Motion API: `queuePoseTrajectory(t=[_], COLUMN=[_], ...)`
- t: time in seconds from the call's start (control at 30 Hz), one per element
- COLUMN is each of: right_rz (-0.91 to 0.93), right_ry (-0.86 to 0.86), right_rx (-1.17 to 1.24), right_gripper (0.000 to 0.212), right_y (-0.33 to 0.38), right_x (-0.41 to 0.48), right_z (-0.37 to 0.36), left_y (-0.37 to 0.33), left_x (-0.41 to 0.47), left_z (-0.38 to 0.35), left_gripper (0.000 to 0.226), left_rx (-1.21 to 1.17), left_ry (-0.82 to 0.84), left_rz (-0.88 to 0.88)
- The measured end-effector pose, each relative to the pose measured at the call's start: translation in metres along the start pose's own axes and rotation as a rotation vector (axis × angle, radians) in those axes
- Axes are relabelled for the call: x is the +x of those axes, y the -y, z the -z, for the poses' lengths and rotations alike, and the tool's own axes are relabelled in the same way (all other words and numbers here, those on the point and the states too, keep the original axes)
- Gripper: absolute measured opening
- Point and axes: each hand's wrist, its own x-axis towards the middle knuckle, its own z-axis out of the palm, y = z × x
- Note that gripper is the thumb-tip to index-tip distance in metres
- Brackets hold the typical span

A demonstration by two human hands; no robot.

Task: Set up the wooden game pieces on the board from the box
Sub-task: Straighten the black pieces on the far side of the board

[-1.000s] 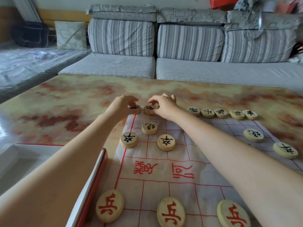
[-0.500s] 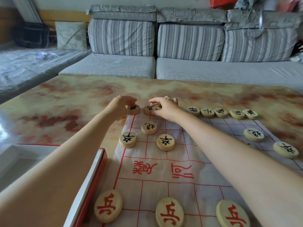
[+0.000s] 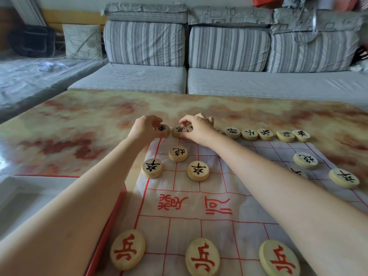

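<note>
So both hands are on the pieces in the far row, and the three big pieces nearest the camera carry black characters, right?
No: in the head view the three nearest pieces carry red characters, not black. The left hand and right hand are indeed on the far-row pieces.

On the table [image 3: 89, 120] lies the board [image 3: 179, 226] bearing game pieces [image 3: 198, 170], box [image 3: 109, 226] at its left, sofa [image 3: 258, 82] behind.

White cloth board [image 3: 199, 226] with red grid flat on the worktop [image 3: 79, 126], round wooden black-lettered pieces [image 3: 198, 170] lying along its far rows, three red-lettered pieces [image 3: 202, 256] nearest, red-edged box [image 3: 111, 222] at its left edge
</note>
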Motion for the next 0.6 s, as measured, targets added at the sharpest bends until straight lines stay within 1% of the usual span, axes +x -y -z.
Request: queuePoseTrajectory(t=[0.1, 0.23, 0.33, 0.4, 0.5, 0.6], right_rz=[-0.007, -0.010, -0.060, -0.106, -0.136, -0.168], right_ry=[0.004, 0.059, 0.036, 0.033, 0.036, -0.009], right_rx=[0.008, -0.015, 0.011, 0.046, 0.020, 0.048], right_gripper=[0.044, 0.060, 0.055, 0.048, 0.044, 0.040], right_y=[0.000, -0.009, -0.027, -0.040, -0.052, -0.063], right_x=[0.000, -0.003, -0.009, -0.014, -0.023, -0.028], right_z=[-0.001, 0.011, 0.033, 0.043, 0.051, 0.053], left_y=[0.000, -0.004, -0.012, -0.020, -0.036, -0.052], left_x=[0.000, 0.001, -0.001, -0.002, -0.003, -0.004], left_z=[0.000, 0.003, 0.005, 0.003, -0.007, -0.020], left_gripper=[0.054, 0.063, 0.059, 0.052, 0.042, 0.042], left_rx=[0.012, 0.009, 0.036, 0.068, 0.068, 0.077], left_ry=[0.013, -0.006, -0.012, 0.007, 0.025, 0.045], left_rz=[0.012, 0.037, -0.014, -0.056, -0.106, -0.126])
